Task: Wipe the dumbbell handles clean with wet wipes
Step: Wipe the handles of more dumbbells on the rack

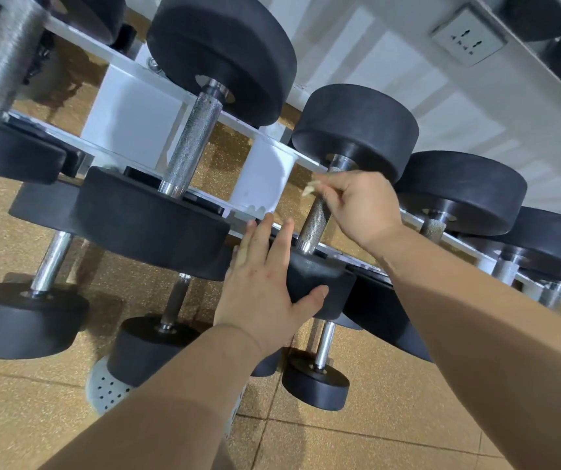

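A black dumbbell lies across the upper tier of a white rack (129, 113), its knurled steel handle (316, 220) running between a far head (357, 130) and a near head (319, 283). My right hand (360, 205) curls around the upper part of that handle, and a small pale scrap of wet wipe (310, 188) sticks out between its fingers. My left hand (265, 286) lies flat with straight fingers on the near head, thumb pressed to its side. The handle's top end is hidden under my right hand.
A larger dumbbell (190, 144) lies to the left on the same tier, and smaller ones (458, 195) line up to the right. More dumbbells (319, 374) sit on the lower tier above a tan tiled floor. A wall socket (469, 39) is at the top right.
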Demonstrator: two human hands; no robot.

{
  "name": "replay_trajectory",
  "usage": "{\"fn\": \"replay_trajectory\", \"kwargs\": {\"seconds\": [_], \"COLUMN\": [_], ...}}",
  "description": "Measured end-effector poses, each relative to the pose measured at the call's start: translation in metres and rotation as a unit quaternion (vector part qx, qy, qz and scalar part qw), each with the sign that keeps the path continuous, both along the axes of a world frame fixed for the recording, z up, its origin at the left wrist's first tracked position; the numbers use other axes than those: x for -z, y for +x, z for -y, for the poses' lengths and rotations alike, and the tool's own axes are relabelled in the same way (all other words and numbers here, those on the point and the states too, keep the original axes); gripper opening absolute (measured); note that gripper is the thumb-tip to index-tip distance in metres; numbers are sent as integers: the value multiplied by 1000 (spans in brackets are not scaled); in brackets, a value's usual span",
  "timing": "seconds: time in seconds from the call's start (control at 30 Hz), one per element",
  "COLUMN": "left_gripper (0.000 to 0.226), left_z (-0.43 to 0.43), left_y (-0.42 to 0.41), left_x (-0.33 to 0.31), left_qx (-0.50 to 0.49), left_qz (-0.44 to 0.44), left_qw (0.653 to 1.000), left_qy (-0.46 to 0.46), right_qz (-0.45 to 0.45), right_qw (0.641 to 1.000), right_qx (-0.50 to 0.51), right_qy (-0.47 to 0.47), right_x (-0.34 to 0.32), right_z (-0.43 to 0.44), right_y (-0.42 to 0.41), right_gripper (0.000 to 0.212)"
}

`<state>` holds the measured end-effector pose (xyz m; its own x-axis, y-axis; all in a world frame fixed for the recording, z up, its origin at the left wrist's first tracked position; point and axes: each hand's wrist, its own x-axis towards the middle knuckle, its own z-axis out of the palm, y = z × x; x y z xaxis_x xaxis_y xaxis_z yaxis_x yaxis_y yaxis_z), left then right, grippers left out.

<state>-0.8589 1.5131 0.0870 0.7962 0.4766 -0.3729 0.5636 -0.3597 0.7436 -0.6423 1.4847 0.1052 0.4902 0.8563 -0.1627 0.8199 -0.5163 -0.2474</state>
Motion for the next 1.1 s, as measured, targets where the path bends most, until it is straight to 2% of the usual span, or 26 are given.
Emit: {"fn": "replay_trajectory", "kwargs": {"seconds": [0.03, 0.1, 0.2, 0.3, 0.47, 0.5, 0.6, 0.67, 0.73, 0.83, 1.0, 1.1], "left_gripper": [101, 101, 100, 100, 97, 98, 98, 98, 98, 99, 101, 101], "left_z": [0, 0, 0, 0, 1, 2, 2, 2, 2, 2, 3, 3], "left_y": [0, 0, 0, -1, 0, 0, 1, 1, 2, 3, 4, 4], "left_x": [0, 0, 0, 1, 2, 2, 3, 2, 1, 0, 2, 3], "left_qx": [0, 1, -3, -8, -16, -19, -24, -26, -28, -31, -38, -41], "left_qz": [-1, -2, 3, 10, 11, 12, 12, 11, 12, 13, 13, 15], "left_qw": [1000, 1000, 1000, 1000, 1000, 1000, 1000, 1000, 1000, 999, 999, 999], "left_qy": [0, -4, -13, -17, -5, -6, -8, -9, -8, -5, 8, 9], "right_qz": [-4, -80, -193, -202, -168, -177, -244, -292, -266, -179, -79, -58], "right_qw": [999, 991, 973, 970, 959, 959, 952, 941, 952, 976, 993, 993], "right_qx": [41, 96, 118, 118, 189, 187, 164, 160, 139, 89, -49, -42], "right_qy": [21, 48, 47, 62, 126, 119, 83, 64, 59, 86, 74, 94], "right_x": [3, 6, 4, 5, 12, 11, 1, -4, -5, -2, 4, 6], "right_z": [-1, 4, 24, 30, 20, 22, 32, 38, 43, 40, 25, 31], "right_y": [-2, -13, -29, -31, -29, -31, -34, -30, -25, -19, -11, -17], "right_gripper": [19, 17, 12, 11, 10, 6, 24, 28, 22, 13, 11, 13]}}
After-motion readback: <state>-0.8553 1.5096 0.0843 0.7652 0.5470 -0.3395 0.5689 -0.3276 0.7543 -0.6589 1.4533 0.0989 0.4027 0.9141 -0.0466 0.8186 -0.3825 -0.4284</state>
